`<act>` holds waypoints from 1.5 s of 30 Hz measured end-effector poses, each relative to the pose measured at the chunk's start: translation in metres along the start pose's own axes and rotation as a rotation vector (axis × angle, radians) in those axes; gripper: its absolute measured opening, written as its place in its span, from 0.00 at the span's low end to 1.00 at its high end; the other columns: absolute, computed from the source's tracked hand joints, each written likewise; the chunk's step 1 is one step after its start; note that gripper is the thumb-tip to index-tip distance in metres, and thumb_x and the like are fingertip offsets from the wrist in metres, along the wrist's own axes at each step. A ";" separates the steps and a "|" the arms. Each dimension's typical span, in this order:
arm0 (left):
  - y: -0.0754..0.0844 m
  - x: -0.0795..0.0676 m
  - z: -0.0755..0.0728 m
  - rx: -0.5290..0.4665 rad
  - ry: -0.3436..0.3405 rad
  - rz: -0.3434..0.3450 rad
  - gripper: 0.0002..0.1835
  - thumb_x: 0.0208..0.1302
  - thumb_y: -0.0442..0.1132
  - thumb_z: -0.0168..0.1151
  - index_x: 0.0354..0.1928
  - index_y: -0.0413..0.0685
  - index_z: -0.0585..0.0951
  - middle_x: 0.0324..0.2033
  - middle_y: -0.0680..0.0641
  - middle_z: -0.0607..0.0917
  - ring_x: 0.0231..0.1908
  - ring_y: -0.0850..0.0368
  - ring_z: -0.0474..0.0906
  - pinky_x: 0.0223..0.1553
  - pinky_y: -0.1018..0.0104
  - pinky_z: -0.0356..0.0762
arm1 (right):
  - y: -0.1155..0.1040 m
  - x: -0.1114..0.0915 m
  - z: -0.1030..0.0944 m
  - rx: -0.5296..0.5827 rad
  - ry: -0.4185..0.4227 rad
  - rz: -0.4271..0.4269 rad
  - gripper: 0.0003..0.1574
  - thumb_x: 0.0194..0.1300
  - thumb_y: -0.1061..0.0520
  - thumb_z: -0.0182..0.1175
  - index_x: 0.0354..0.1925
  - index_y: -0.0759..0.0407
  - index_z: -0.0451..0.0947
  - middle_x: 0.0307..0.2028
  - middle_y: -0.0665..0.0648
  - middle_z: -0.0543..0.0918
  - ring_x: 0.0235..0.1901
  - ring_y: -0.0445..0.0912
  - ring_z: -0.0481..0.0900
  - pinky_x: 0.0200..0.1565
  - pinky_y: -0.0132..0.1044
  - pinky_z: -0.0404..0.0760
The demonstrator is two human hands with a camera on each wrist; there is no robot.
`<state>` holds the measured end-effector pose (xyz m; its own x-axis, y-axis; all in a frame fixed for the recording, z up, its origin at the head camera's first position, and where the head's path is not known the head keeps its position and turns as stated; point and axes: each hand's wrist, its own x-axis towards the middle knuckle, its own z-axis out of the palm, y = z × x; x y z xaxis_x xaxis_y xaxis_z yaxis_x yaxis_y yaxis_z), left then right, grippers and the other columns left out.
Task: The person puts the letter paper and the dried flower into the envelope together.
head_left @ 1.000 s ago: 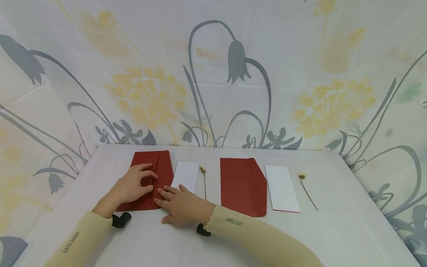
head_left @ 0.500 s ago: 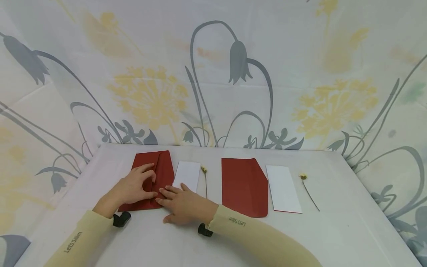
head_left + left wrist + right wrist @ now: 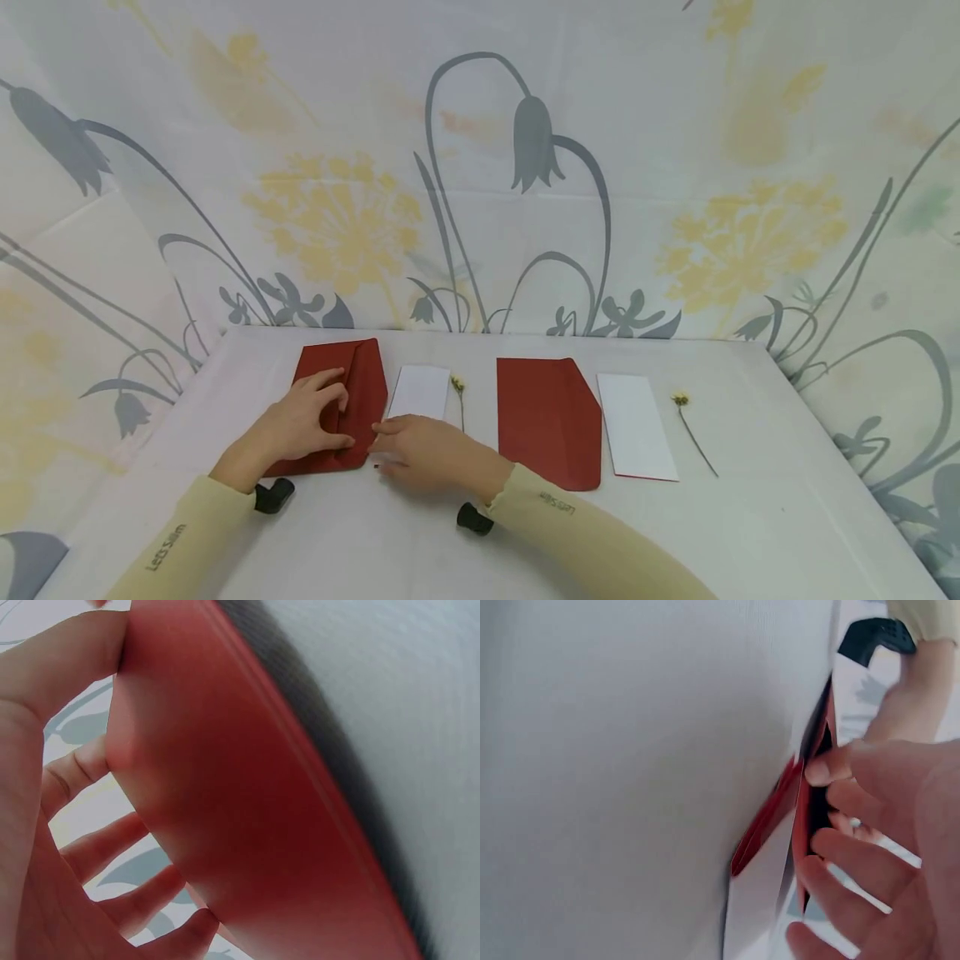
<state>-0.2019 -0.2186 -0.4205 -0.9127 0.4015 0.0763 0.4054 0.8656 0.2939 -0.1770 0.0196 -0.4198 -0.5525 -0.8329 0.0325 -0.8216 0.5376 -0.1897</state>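
In the head view, the left hand [image 3: 300, 421] is resting on a dark red paper envelope with a pointed flap [image 3: 367, 392], which is lying left of centre on the white fabric-like counter [image 3: 712, 542]; the right hand [image 3: 435, 450] is reaching over a plain white rectangular card [image 3: 422, 390] beside it. The left wrist view is adding that the left fingers [image 3: 124, 840] are spreading apart, with tips touching the envelope. The right wrist view is showing the card's red inner edge, not visible from above, and the right fingers [image 3: 870, 862] standing apart; whether the right thumb is pinching anything cannot be told. A yellow dried flower with a thin stem [image 3: 458, 386] is lying just right of the card. Farther right, a second red paper envelope [image 3: 547, 421], a second white card with a red lower edge [image 3: 639, 427] and a second dried flower [image 3: 680, 400] are lying in a row. A pale backdrop printed with grey and yellow flowers [image 3: 337, 83] is rising behind the counter. The right hand and forearm are hiding the first card's lower part and the first flower's stem end; the beige sleeves [image 3: 600, 533] are running out of frame, and the left wrist view is cropping the envelope.
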 end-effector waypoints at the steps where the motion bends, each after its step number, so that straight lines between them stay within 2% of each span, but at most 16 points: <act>1: -0.001 0.000 0.000 0.001 0.000 -0.001 0.21 0.41 0.51 0.75 0.30 0.59 0.70 0.64 0.39 0.63 0.60 0.34 0.58 0.35 0.40 0.76 | 0.002 -0.002 -0.001 0.026 0.024 0.015 0.20 0.68 0.47 0.53 0.56 0.47 0.76 0.61 0.47 0.71 0.63 0.40 0.64 0.61 0.32 0.64; 4: -0.002 0.001 0.001 -0.006 -0.004 -0.002 0.21 0.42 0.52 0.75 0.30 0.59 0.70 0.65 0.39 0.62 0.61 0.34 0.58 0.35 0.41 0.76 | 0.008 -0.007 -0.007 0.112 0.080 0.110 0.18 0.68 0.49 0.53 0.55 0.47 0.77 0.61 0.47 0.72 0.61 0.40 0.67 0.59 0.34 0.68; 7: -0.001 0.002 0.001 -0.015 -0.008 -0.008 0.22 0.41 0.52 0.75 0.30 0.59 0.70 0.65 0.40 0.62 0.61 0.35 0.57 0.35 0.42 0.76 | 0.017 -0.011 -0.011 0.199 0.162 0.231 0.16 0.68 0.51 0.54 0.52 0.47 0.78 0.56 0.45 0.76 0.56 0.40 0.72 0.56 0.35 0.71; 10: -0.001 0.002 0.001 -0.022 -0.017 -0.010 0.21 0.42 0.52 0.75 0.30 0.59 0.70 0.66 0.41 0.61 0.62 0.35 0.56 0.35 0.43 0.76 | 0.028 -0.014 -0.011 0.287 0.273 0.350 0.14 0.66 0.53 0.55 0.48 0.50 0.80 0.48 0.46 0.81 0.47 0.40 0.78 0.48 0.34 0.76; 13: -0.001 0.002 0.001 -0.025 -0.024 -0.010 0.21 0.42 0.52 0.74 0.30 0.58 0.70 0.66 0.40 0.61 0.62 0.34 0.56 0.35 0.42 0.75 | 0.039 -0.018 -0.009 0.403 0.393 0.470 0.12 0.64 0.56 0.57 0.44 0.54 0.81 0.41 0.47 0.83 0.38 0.40 0.80 0.35 0.30 0.77; 17: -0.001 0.002 0.001 -0.026 -0.021 -0.006 0.21 0.42 0.52 0.74 0.30 0.58 0.70 0.66 0.40 0.61 0.62 0.34 0.56 0.36 0.42 0.75 | 0.048 -0.022 -0.006 0.555 0.502 0.603 0.10 0.61 0.59 0.58 0.42 0.57 0.81 0.37 0.49 0.83 0.36 0.42 0.80 0.30 0.30 0.77; 20: -0.002 0.002 0.003 -0.028 -0.012 0.002 0.21 0.42 0.52 0.75 0.30 0.59 0.70 0.65 0.40 0.62 0.61 0.34 0.57 0.35 0.43 0.76 | 0.053 -0.024 -0.003 0.632 0.505 0.649 0.12 0.60 0.61 0.59 0.44 0.57 0.80 0.38 0.50 0.82 0.38 0.42 0.80 0.32 0.31 0.78; 27: -0.002 0.000 0.002 -0.034 -0.013 0.004 0.21 0.42 0.53 0.75 0.30 0.59 0.70 0.65 0.39 0.62 0.61 0.34 0.57 0.34 0.44 0.76 | 0.058 -0.024 0.007 0.726 0.476 0.663 0.17 0.55 0.65 0.63 0.45 0.59 0.80 0.38 0.51 0.82 0.37 0.41 0.80 0.36 0.32 0.79; 33: -0.002 0.000 0.002 -0.036 -0.016 0.001 0.21 0.42 0.52 0.75 0.30 0.59 0.70 0.65 0.39 0.62 0.61 0.34 0.57 0.35 0.45 0.76 | 0.056 -0.017 0.015 0.715 0.517 0.697 0.19 0.46 0.64 0.70 0.41 0.59 0.80 0.32 0.50 0.82 0.32 0.39 0.78 0.35 0.32 0.77; 38: -0.002 0.000 0.001 -0.034 -0.022 0.004 0.21 0.43 0.52 0.75 0.30 0.59 0.70 0.65 0.39 0.62 0.61 0.33 0.57 0.34 0.46 0.76 | 0.053 -0.010 0.020 0.704 0.537 0.756 0.23 0.43 0.60 0.74 0.40 0.57 0.78 0.28 0.48 0.77 0.30 0.41 0.74 0.32 0.33 0.74; 45: -0.003 0.000 0.002 -0.029 -0.026 0.000 0.21 0.43 0.53 0.75 0.30 0.59 0.70 0.65 0.40 0.62 0.61 0.34 0.57 0.33 0.47 0.76 | 0.049 -0.002 0.025 0.605 0.520 0.793 0.28 0.42 0.57 0.76 0.44 0.54 0.76 0.29 0.50 0.72 0.30 0.42 0.70 0.32 0.33 0.70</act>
<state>-0.2031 -0.2212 -0.4230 -0.9109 0.4094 0.0520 0.4034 0.8565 0.3219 -0.2130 0.0442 -0.4539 -0.9963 -0.0519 0.0691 -0.0864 0.6210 -0.7791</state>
